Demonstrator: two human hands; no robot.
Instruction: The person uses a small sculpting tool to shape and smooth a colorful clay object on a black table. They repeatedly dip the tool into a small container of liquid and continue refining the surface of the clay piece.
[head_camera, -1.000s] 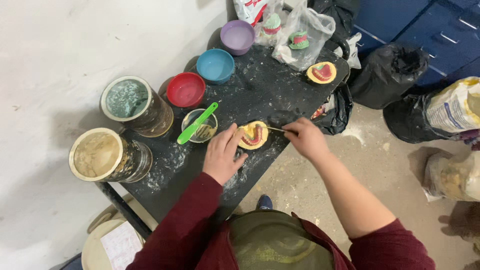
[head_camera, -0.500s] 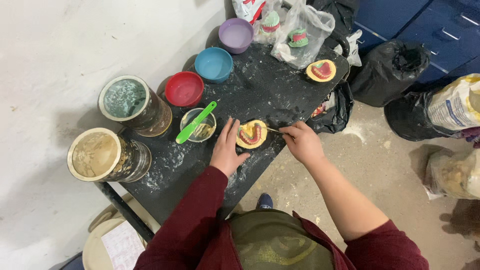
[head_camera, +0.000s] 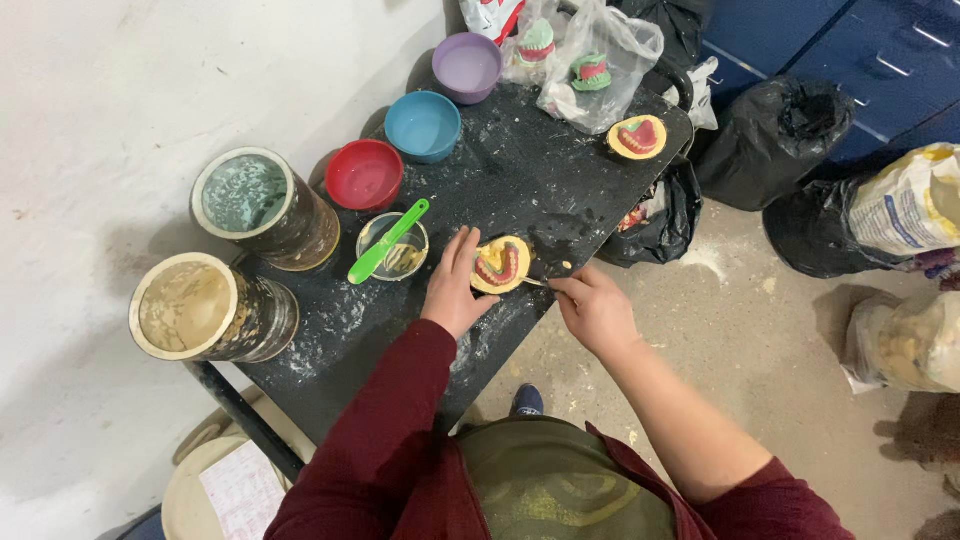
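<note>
A yellow dental cast with red gums (head_camera: 501, 264) lies on the black, powder-dusted table (head_camera: 520, 180). My left hand (head_camera: 455, 288) rests flat against the cast's left side and steadies it. My right hand (head_camera: 596, 310) grips a thin metal tool (head_camera: 535, 282) whose tip touches the cast's right edge. A second yellow and red cast (head_camera: 637, 137) sits at the table's far right corner.
A clear cup with a green spatula (head_camera: 389, 243) stands left of my hand. Red (head_camera: 364, 174), blue (head_camera: 423, 126) and purple (head_camera: 467, 67) bowls line the wall side. Two large powder tubs (head_camera: 245, 195) (head_camera: 185, 307) stand at left. Bagged casts (head_camera: 590, 60) and black sacks (head_camera: 770, 130) lie beyond.
My right hand has drawn back toward the table's near edge, with the tool tip still at the cast. The left hand stays on the cast.
</note>
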